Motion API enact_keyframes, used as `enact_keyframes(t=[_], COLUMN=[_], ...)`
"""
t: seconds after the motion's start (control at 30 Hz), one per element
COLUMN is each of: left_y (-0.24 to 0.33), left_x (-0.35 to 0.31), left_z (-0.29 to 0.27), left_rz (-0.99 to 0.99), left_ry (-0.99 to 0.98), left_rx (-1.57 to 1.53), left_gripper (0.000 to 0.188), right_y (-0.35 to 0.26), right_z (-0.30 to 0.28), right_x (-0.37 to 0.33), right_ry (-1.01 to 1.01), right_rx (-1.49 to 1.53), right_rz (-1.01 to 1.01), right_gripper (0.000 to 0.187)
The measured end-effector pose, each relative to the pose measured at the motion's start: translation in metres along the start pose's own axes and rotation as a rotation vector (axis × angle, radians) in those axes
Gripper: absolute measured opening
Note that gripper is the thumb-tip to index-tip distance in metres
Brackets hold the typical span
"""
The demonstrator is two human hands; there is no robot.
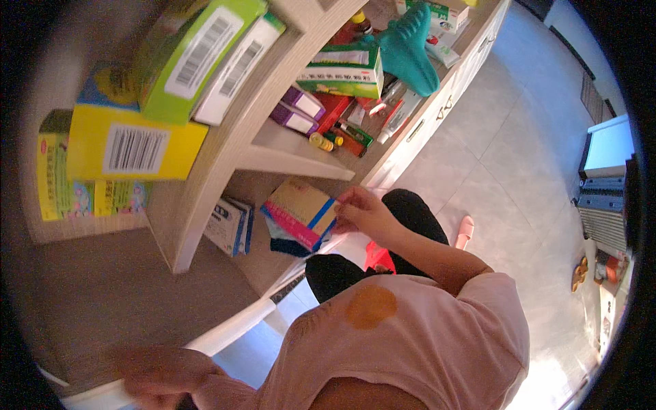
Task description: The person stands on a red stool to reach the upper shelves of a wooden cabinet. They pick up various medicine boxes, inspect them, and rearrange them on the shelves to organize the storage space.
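Low at the frame's edge, left hand blurs, grip unreadable

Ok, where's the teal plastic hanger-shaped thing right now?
In the head view, the teal plastic hanger-shaped thing lies top centre on the wooden counter, right of the green-and-white box, above the person's right hand.
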State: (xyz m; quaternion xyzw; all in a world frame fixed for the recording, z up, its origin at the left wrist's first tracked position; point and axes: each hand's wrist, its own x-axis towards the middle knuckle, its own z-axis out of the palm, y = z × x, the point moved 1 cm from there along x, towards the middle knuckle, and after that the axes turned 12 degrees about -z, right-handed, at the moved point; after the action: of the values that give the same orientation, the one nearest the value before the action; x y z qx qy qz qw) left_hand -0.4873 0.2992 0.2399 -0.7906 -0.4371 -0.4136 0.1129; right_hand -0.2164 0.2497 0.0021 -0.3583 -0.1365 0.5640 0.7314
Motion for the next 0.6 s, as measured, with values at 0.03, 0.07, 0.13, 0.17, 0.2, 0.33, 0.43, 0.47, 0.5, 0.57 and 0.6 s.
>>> enact_keyframes(t=[0.03, 0.07, 0.13, 0.17, 0.2, 0.33, 0.43, 0.47, 0.5, 0.57, 0.6], left_y=[0.014, 0.018, 0.025, 0.023, 0.009, -0.009, 0.003, -0.002, -0.013, -0.045, -0.047], left_x=[-0.009, -0.019, -0.034, -0.041, -0.065, -0.114, -0.105, -0.106, -0.11, -0.121, -0.116], left_z=[0.015, 0.037, 0.067, 0.084, 0.108, 0.146, 0.145, 0.146, 0.146, 0.142, 0.14], left_rz=[-0.06, -0.154, -0.41, -0.56, -0.817, -1.077, -1.523, -1.52, -1.516, -1.591, -1.603], left_ry=[-0.193, -0.471, -1.012, -1.256, -1.434, -1.102, -0.818, -0.757, -0.695, -0.625, -0.594], left_rx=[-0.136, -0.307, -0.557, -0.649, -0.897, -0.918, -1.363, -1.298, -1.234, -1.292, -1.269], left_gripper=[0.037, 0.037, 0.047, 0.057, 0.059, 0.058, 0.054, 0.055, 0.055, 0.054, 0.053], right_y=[-0.01, -0.012, -0.026, -0.027, -0.028, -0.031, -0.038, -0.046, -0.056, -0.093, -0.103], right_z=[0.003, 0.005, 0.008, 0.007, 0.006, 0.006, 0.018, 0.018, 0.018, 0.021, 0.02], right_x=[-0.004, -0.004, -0.013, -0.016, -0.019, -0.021, -0.027, -0.028, -0.027, -0.023, -0.012], right_ry=[-0.033, -0.065, -0.275, -0.332, -0.373, -0.455, -0.521, -0.531, -0.537, -0.356, -0.125], right_rx=[0.022, -0.039, -0.102, -0.223, -0.335, -0.536, -0.581, -0.756, -0.931, -0.949, -0.915], right_rz=[0.036, 0.049, -0.017, -0.107, -0.207, -0.448, -0.402, -0.542, -0.681, -0.76, -0.95], right_gripper=[0.014, 0.016, 0.017, 0.017, 0.018, 0.021, 0.016, 0.015, 0.014, 0.012, 0.013])
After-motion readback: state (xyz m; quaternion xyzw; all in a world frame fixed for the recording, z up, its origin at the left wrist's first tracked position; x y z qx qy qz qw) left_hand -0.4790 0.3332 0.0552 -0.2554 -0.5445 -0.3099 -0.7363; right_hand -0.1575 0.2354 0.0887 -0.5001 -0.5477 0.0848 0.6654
